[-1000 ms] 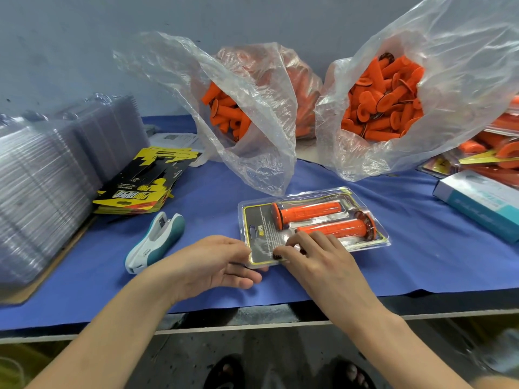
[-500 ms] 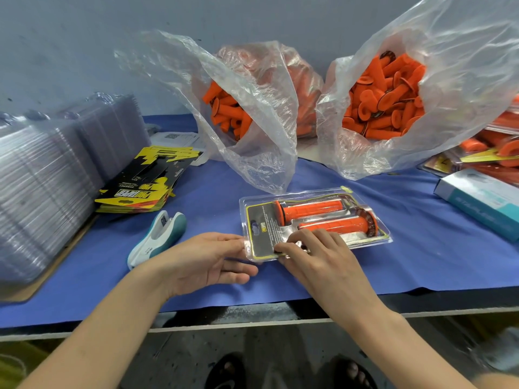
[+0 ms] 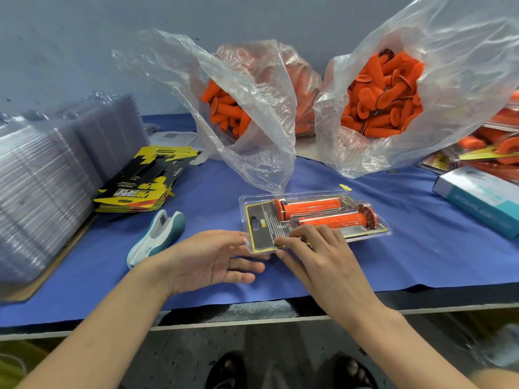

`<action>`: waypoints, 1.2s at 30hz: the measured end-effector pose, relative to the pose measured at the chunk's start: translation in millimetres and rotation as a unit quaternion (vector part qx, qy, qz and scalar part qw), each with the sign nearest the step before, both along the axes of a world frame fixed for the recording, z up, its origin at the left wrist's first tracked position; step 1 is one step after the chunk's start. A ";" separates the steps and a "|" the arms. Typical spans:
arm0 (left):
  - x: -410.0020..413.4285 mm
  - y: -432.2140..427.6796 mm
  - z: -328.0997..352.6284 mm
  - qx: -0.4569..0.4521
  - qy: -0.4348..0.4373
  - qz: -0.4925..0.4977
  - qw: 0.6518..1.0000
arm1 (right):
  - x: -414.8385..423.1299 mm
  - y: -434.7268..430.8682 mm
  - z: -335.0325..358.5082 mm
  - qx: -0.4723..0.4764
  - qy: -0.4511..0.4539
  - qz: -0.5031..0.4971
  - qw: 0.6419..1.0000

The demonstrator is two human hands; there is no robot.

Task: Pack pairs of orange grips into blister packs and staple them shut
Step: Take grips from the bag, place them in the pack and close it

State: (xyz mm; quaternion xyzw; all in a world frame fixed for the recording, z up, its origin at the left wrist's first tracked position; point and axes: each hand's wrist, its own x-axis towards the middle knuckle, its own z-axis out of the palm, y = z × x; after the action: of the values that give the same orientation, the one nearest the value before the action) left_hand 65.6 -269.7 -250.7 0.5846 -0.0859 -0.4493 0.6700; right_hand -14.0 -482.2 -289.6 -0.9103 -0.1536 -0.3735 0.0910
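Observation:
A clear blister pack [image 3: 348, 234] lies on the blue cloth with two orange grips [image 3: 311, 206] side by side and a dark, yellow-edged card inside. My right hand [image 3: 317, 251] presses its fingertips on the pack's near edge. My left hand [image 3: 213, 259] lies palm-up at the pack's left corner, thumb against the edge and fingers relaxed just under it. A white and teal stapler [image 3: 157, 237] lies on the cloth to the left of my left hand.
Two plastic bags of loose orange grips [image 3: 227, 113] [image 3: 384, 99] stand at the back. Stacked empty blister shells [image 3: 42, 178] fill the left; yellow-black cards [image 3: 140, 189] lie beside them. A teal box [image 3: 477, 200] and finished packs [image 3: 494, 147] sit at the right.
The pack has shifted slightly away from the table's near edge. My left hand has opened and turned more palm-up at its corner. My right hand stays pressing the near edge.

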 end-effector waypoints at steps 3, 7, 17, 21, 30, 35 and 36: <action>0.7 0.3 -1.0 0.007 -0.007 -0.010 1.000 | -1.7 -0.1 -0.3 0.011 0.013 0.001 1.000; 2.1 1.7 -1.8 -0.013 0.003 -0.012 1.000 | -3.2 1.3 1.2 0.043 0.030 0.003 0.999; -1.2 -9.8 -8.1 0.050 -0.026 0.074 0.996 | -3.4 6.3 -1.4 0.053 0.001 -0.017 0.998; -1.2 -17.1 -8.7 0.104 -0.066 0.076 0.989 | -4.1 5.8 -2.7 0.049 0.004 -0.009 0.999; -1.7 -23.5 -12.8 0.140 -0.120 0.082 0.980 | -5.7 5.3 -2.0 0.034 0.014 0.005 0.999; -0.2 -21.6 -13.3 0.132 -0.109 0.081 0.982 | -7.3 0.5 -2.5 0.022 0.035 0.023 0.999; 0.0 -20.5 -12.9 0.128 -0.103 0.077 0.983 | -7.4 -0.2 -2.4 0.021 0.039 0.025 0.999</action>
State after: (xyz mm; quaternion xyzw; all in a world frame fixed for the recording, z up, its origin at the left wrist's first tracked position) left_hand 65.6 -290.2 -263.6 0.7137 -0.0508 -0.3416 0.6094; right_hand -21.4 -482.4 -292.0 -0.9180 -0.1648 -0.3384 0.1251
